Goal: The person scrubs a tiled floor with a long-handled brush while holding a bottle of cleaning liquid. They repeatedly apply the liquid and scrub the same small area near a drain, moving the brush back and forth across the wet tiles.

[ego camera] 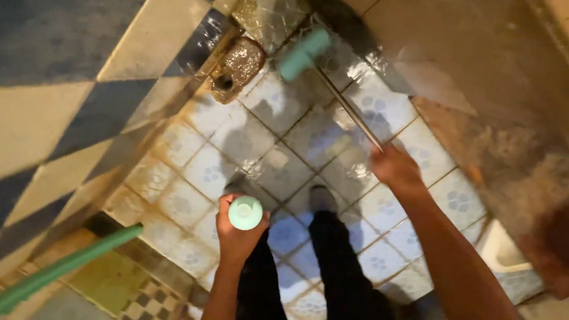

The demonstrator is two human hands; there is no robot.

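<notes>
Floor: wet, glossy square tiles (283, 173) with faint blue flower prints are seen, grimy along the grout; a dirty drain (236, 66) sits in the far corner.
Walls: blue and cream diamond tiles (43, 91) on the left, stained plaster on the right.
Left hand (238, 235): wrapped around a small mint-green bottle (245, 213), round cap up, held above the floor by the legs.
Right hand (397, 168): closed on a thin metal handle (347, 107); the teal brush head (302, 55) is set down near the drain.
Hose: a smooth green hose (48, 273) is seen at lower left.
Risk: footing could probably be lost, since the tiles look slick; the bottle could likely be dropped if that grip gets soapy.
</notes>
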